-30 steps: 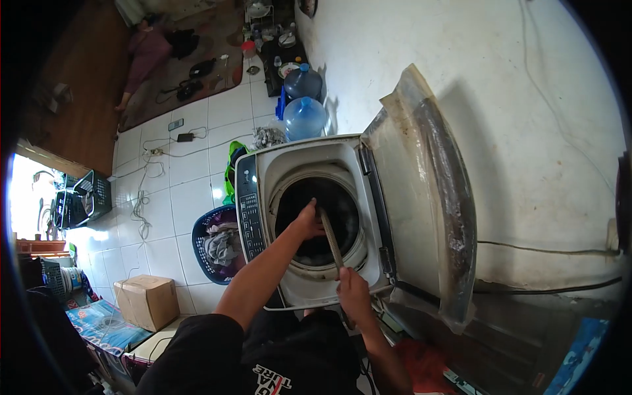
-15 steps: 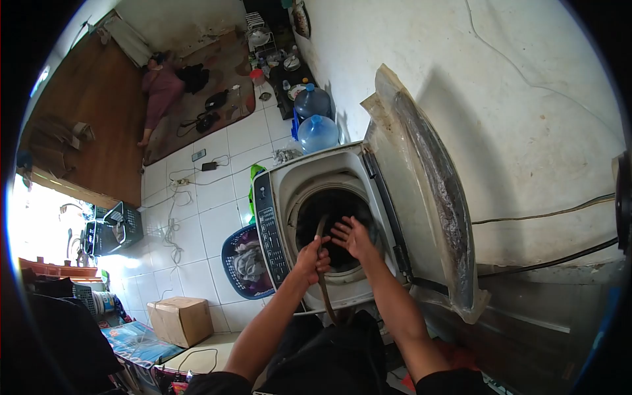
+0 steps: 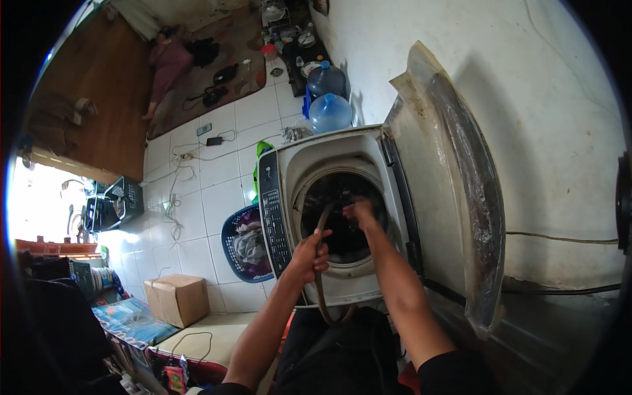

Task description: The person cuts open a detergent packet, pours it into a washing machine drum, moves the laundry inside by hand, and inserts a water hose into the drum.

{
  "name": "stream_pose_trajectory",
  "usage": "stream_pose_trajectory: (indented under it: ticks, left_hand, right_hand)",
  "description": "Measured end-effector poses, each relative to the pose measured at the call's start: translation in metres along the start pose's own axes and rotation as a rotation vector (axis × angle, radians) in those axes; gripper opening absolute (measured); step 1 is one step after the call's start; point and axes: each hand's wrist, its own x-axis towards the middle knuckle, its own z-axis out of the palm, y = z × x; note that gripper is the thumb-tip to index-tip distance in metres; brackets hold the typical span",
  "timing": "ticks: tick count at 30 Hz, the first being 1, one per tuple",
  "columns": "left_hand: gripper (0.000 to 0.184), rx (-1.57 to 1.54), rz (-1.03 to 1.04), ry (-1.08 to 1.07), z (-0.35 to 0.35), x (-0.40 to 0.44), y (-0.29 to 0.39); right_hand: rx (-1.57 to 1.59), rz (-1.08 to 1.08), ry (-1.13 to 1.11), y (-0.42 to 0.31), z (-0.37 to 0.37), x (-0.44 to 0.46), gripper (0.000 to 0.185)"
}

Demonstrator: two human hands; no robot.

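Note:
Below me stands a top-loading washing machine (image 3: 330,149) with its lid (image 3: 438,191) raised against the wall. My left hand (image 3: 308,259) is wrapped round a brownish hose (image 3: 321,289) above the machine's front rim. The hose's far end points into the dark drum (image 3: 349,247), and its lower part loops down by my legs. Over the drum's opening, my right hand (image 3: 359,212) hangs with loosely bent fingers, holding nothing that I can see. What lies inside the drum is too dark to make out.
A blue laundry basket (image 3: 230,253) with clothes stands left of the machine. Large blue water bottles (image 3: 330,113) are behind it. Cables (image 3: 174,214) run over the tiles, near a cardboard box (image 3: 176,299). A person (image 3: 170,69) lies on a rug further back.
My right hand has turned and its fingers now bend down over the drum. My left hand keeps its hold on the hose. The view has shifted slightly.

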Motion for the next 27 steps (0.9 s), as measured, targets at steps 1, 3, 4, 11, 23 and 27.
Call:
stream_pose_trajectory:
  ticks: [1, 3, 4, 11, 23, 27]
  left_hand:
    - [0.049, 0.007, -0.003, 0.019, -0.004, 0.002, 0.001]
    - [0.049, 0.026, 0.002, 0.069, -0.011, 0.007, 0.003]
    - [0.049, 0.015, 0.003, 0.070, -0.017, 0.008, 0.001]
    - [0.049, 0.128, -0.009, 0.123, -0.031, 0.017, -0.013]
    - [0.043, 0.240, 0.087, 0.230, -0.031, 0.023, -0.029]
    - [0.041, 0.302, 0.141, 0.306, -0.027, 0.025, -0.033]
  right_hand:
    - [-0.049, -0.109, 0.103, -0.002, -0.007, -0.011, 0.037]
    - [-0.458, -0.378, 0.268, -0.002, -0.027, -0.030, 0.040]
    - [-0.861, -0.645, 0.424, 0.000, -0.033, -0.041, 0.044]
    - [-0.998, -0.255, 0.068, 0.011, -0.063, -0.084, 0.050]
    - [-0.734, -0.488, 0.343, 0.018, -0.049, -0.082, 0.059]
    - [-0.686, -0.243, 0.387, 0.026, -0.045, -0.078, 0.057]
